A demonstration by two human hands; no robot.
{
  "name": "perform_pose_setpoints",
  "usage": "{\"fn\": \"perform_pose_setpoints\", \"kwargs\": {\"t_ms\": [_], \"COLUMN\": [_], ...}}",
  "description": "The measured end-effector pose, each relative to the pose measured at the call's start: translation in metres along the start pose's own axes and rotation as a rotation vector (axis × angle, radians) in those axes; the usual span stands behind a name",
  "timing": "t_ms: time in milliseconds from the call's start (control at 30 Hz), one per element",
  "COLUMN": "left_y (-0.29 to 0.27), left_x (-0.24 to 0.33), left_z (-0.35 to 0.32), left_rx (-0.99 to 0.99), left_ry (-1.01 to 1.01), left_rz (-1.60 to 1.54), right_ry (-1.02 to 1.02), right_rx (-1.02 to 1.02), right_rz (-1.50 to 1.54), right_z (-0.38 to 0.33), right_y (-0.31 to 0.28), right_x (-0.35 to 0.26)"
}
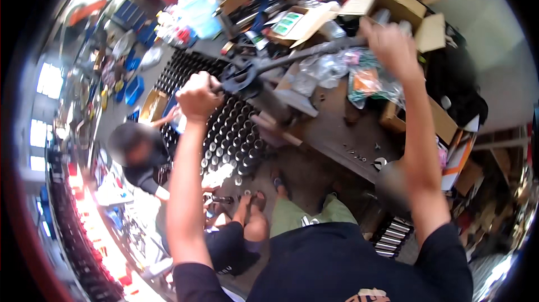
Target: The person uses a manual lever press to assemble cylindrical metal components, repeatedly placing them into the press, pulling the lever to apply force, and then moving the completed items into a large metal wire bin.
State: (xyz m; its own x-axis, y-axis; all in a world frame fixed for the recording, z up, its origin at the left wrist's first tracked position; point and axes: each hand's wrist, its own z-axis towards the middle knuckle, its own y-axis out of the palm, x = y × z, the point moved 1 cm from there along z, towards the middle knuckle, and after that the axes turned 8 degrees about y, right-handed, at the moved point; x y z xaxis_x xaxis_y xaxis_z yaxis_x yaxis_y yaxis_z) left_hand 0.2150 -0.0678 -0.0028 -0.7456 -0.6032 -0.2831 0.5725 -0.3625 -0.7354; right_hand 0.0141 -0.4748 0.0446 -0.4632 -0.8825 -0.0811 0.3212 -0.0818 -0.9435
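Observation:
A long dark metal bar (314,52) runs from a round, dark tool head (241,79) up to the right. My right hand (388,48) is closed round the bar's far end, above the cluttered bench. On the opposite side of the head, my left hand (199,97) is wrapped round a short handle, most of it covered by my fingers. Under the head is a thick grey metal cylinder (269,104), tilted in this view, at the bench's left edge. How the head joins the cylinder is too blurred to tell.
Bags (325,72) and open cardboard boxes (396,5) crowd the bench (331,131). An adjustable wrench (380,163) and small metal parts lie near its front edge. Many black cylinders (230,133) stand in rows at left. Two people (137,153) are close by on my left.

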Motion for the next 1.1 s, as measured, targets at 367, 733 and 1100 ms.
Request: {"fn": "perform_pose_setpoints", "kwargs": {"t_ms": [367,733,1100], "left_y": [0.072,0.077,0.094], "left_x": [0.023,0.014,0.106], "left_z": [0.047,0.123,0.199], "left_rx": [0.335,0.85,0.918], "left_ry": [-0.251,0.268,0.736], "left_rz": [-0.095,-0.366,-1.3], "right_ry": [-0.367,0.236,0.651], "right_rx": [-0.606,-1.248,-0.179], "right_rz": [-0.023,1.041,1.645], "right_z": [-0.102,-0.182,-0.297], "right_y": [-0.11,-0.018,0.062], "right_x": [0.007,-0.053,-0.4]}}
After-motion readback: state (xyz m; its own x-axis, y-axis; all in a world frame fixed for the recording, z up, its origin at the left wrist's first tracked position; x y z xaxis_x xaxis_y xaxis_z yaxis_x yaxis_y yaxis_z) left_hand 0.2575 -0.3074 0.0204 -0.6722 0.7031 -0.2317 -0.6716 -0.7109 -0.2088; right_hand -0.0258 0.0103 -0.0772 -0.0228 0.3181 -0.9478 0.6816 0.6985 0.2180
